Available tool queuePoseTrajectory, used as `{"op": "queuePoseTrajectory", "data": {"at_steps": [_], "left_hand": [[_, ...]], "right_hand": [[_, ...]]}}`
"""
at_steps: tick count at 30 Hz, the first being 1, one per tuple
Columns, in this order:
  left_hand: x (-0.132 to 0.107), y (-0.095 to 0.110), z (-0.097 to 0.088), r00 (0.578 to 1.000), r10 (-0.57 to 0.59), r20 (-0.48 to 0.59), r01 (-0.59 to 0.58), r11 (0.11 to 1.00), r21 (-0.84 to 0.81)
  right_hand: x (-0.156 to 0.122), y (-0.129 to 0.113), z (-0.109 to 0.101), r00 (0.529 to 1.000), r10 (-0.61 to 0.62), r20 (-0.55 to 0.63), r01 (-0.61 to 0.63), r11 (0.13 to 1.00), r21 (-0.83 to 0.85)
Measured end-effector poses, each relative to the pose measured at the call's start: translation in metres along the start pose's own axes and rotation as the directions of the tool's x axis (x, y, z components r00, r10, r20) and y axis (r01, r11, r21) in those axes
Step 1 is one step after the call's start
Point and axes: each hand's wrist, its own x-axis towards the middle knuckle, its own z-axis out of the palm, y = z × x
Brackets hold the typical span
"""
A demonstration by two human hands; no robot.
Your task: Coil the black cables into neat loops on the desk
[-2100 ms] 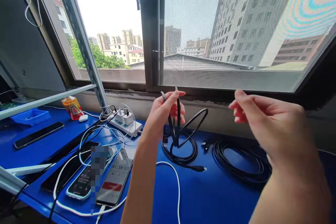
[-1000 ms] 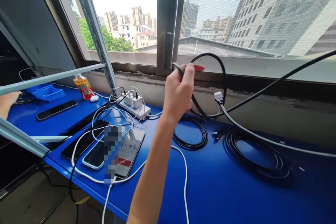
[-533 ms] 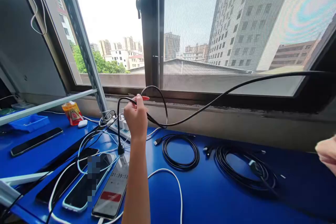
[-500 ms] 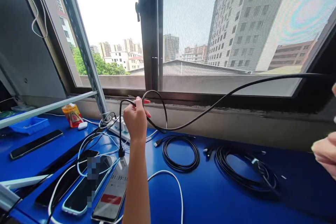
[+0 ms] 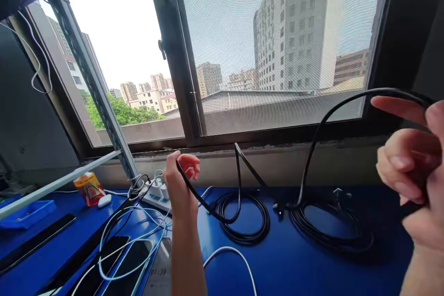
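A long black cable point(image 5: 238, 175) runs between my two hands, sagging and folding into a sharp bend in the middle. My left hand point(image 5: 182, 185) pinches it between thumb and curled fingers, above the blue table. At the right edge, my right hand point(image 5: 409, 166) has its fingers curled round the cable, the index finger extended along it; a dark piece shows at the palm. Below the cable lie two coiled black cables, the left coil point(image 5: 266, 226) smaller and the right coil point(image 5: 300, 226) larger. The cable's ends are hard to make out.
Several phones, one a grey phone point(image 5: 156, 270), lie left of my left arm under a tangled pale-blue cable point(image 5: 100, 259). Behind are a white power strip point(image 5: 157, 201), an orange pouch point(image 5: 88, 189) and a blue tray point(image 5: 31, 212). A metal shelf post point(image 5: 100, 92) stands before the window.
My right hand has come further into view. The cable, formerly stretched up to the right with a loop by my left hand, now hangs slacker with a sharp fold. The view has shifted and tilted.
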Motion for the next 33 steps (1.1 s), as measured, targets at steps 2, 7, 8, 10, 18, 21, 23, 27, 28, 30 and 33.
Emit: {"op": "queuePoseTrajectory", "data": {"at_steps": [2, 7, 8, 10, 18, 21, 23, 27, 28, 30, 33], "left_hand": [[-0.008, 0.003, 0.014, 0.999, -0.007, -0.034, 0.007, 1.000, -0.007], [-0.023, 0.005, 0.033, 0.996, 0.082, 0.047, -0.087, 0.988, 0.128], [-0.025, 0.005, 0.034, 0.994, 0.081, 0.080, -0.092, 0.984, 0.151], [-0.026, 0.005, 0.033, 0.989, 0.058, 0.134, -0.083, 0.979, 0.185], [-0.026, 0.007, 0.032, 0.969, -0.014, 0.245, -0.032, 0.983, 0.181], [-0.026, 0.004, 0.035, 0.976, -0.016, 0.217, -0.013, 0.991, 0.132], [-0.026, 0.002, 0.037, 0.986, 0.011, 0.167, -0.030, 0.994, 0.107], [-0.029, -0.002, 0.043, 0.996, 0.067, 0.061, -0.073, 0.993, 0.096], [-0.030, -0.002, 0.044, 0.997, 0.070, 0.041, -0.074, 0.993, 0.088], [-0.031, -0.003, 0.047, 0.997, 0.073, 0.007, -0.073, 0.996, 0.060], [-0.033, -0.003, 0.050, 0.995, 0.091, -0.032, -0.091, 0.996, 0.018]], "right_hand": [[-0.005, -0.002, 0.007, 0.992, 0.005, -0.128, 0.003, 0.998, 0.068], [-0.016, 0.002, 0.021, 0.959, -0.264, 0.100, 0.244, 0.953, 0.178], [-0.017, 0.003, 0.023, 0.945, -0.272, 0.179, 0.237, 0.951, 0.198], [-0.019, 0.004, 0.026, 0.906, -0.265, 0.330, 0.208, 0.958, 0.198], [-0.025, 0.004, 0.036, 0.789, -0.257, 0.558, 0.242, 0.965, 0.102], [-0.025, 0.005, 0.040, 0.769, -0.280, 0.575, 0.310, 0.950, 0.048], [-0.025, 0.005, 0.042, 0.760, -0.290, 0.582, 0.341, 0.940, 0.023], [-0.029, 0.002, 0.045, 0.729, -0.254, 0.635, 0.314, 0.949, 0.019], [-0.030, 0.002, 0.045, 0.721, -0.233, 0.653, 0.287, 0.958, 0.026], [-0.031, 0.002, 0.046, 0.707, -0.191, 0.680, 0.238, 0.971, 0.025], [-0.030, 0.004, 0.047, 0.697, -0.160, 0.699, 0.212, 0.977, 0.012]]}}
